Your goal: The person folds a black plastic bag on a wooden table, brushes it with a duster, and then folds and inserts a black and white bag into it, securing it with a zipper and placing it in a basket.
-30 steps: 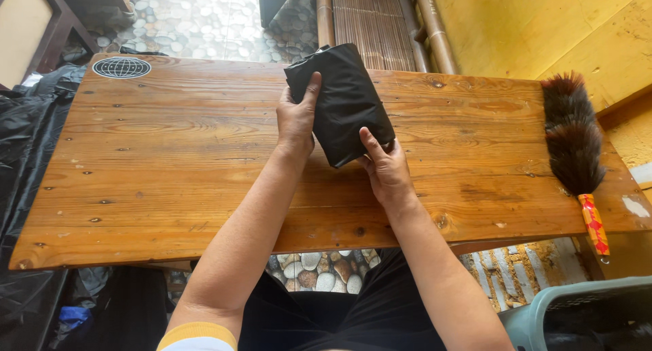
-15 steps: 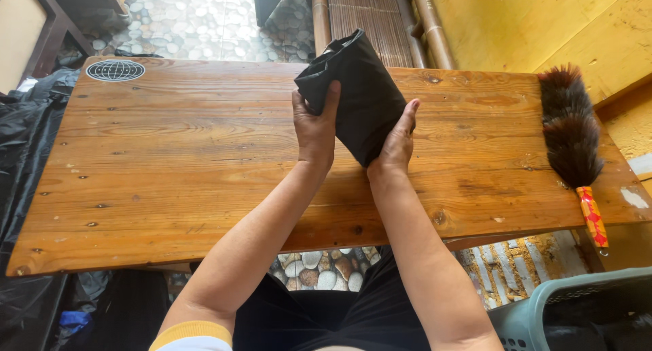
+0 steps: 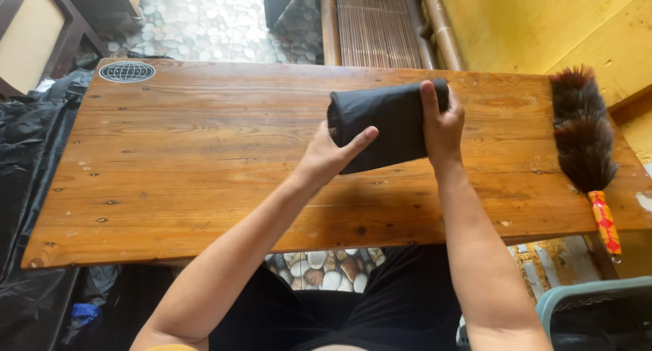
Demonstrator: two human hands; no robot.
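The wooden surface (image 3: 204, 161) spreads wide in front of me, long planks with little dark knots, and most of it carries nothing. Off at its right end lies a feather duster (image 3: 583, 137), dark plumes pointing away from me and a red and yellow handle toward me, well apart from my hands. A round globe-patterned disc (image 3: 127, 71) sits at the far left corner. Near the middle, toward the far edge, is the black cloth (image 3: 387, 123), folded down into a thick, compact bundle lying crosswise, its left end raised a little. My left hand (image 3: 329, 157) cups that near left end, thumb stretched along the front of the fabric. My right hand (image 3: 441, 120) is closed over the right end, fingers wrapped across the top. By the look of it the folding is mostly done: the cloth is already a tight packet, held between both hands and not yet laid flat and let go.
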